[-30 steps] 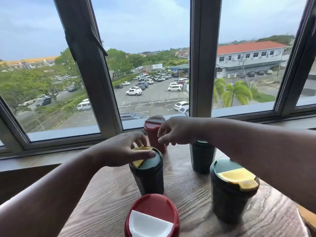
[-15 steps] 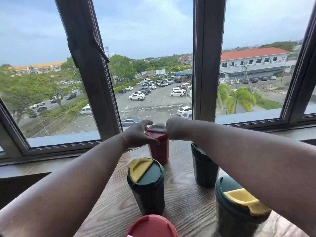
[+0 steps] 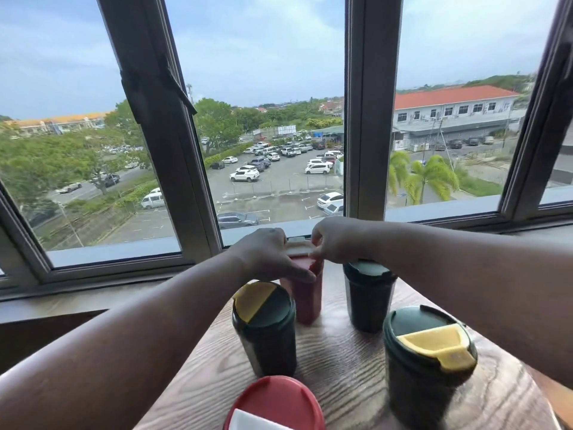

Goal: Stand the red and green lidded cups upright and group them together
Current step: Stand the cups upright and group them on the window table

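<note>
Fingers point(image 3: 302, 274) of your left hand point(image 3: 266, 256) grip the far red cup point(image 3: 305, 293), upright on the tabletop point(image 3: 341, 361) among green cups, bracing it while right hand point(image 3: 335, 240) pinches its white lid flap point(image 3: 299, 248).

We can read no text, labels, brands or numbers anywhere; the distant white sign outside is too blurred.
</note>
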The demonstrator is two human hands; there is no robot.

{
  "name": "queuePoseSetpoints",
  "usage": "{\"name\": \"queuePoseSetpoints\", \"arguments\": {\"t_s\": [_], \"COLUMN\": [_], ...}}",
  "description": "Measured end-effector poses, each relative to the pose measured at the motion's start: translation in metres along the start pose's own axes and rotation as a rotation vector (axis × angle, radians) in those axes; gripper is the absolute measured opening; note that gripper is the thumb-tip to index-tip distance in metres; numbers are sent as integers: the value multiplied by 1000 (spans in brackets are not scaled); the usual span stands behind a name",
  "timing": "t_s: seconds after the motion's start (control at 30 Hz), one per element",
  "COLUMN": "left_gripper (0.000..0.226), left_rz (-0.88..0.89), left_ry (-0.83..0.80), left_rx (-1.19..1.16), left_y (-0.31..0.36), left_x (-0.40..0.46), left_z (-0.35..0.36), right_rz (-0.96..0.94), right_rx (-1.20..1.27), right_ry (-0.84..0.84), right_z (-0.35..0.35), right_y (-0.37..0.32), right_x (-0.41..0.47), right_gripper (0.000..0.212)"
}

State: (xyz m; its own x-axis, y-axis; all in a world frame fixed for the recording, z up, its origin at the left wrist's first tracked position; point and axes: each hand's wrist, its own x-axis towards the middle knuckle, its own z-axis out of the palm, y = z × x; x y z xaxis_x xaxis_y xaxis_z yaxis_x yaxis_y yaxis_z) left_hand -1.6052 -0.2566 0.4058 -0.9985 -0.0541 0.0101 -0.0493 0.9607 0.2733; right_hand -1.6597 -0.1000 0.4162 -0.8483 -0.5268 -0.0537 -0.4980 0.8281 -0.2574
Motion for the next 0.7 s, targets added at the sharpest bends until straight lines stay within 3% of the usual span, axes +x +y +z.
{"name": "queuePoseSetpoints", "arguments": {"t_s": [0.47, 0.7], "left_gripper": [78, 84], "left_rz": [11, 111], "left_ry": [62, 102], "left_rx": [368, 206], "left_y": [28, 0], "left_x": [-31, -53], "left_z": [-2, 0], "right_rz": [9, -27], "right_rx": [-156, -64], "right_ry": [0, 48], "right_z": [-2, 5], "right_y": [-2, 5], "right_x": [-31, -41], "right_gripper": [29, 39]}}
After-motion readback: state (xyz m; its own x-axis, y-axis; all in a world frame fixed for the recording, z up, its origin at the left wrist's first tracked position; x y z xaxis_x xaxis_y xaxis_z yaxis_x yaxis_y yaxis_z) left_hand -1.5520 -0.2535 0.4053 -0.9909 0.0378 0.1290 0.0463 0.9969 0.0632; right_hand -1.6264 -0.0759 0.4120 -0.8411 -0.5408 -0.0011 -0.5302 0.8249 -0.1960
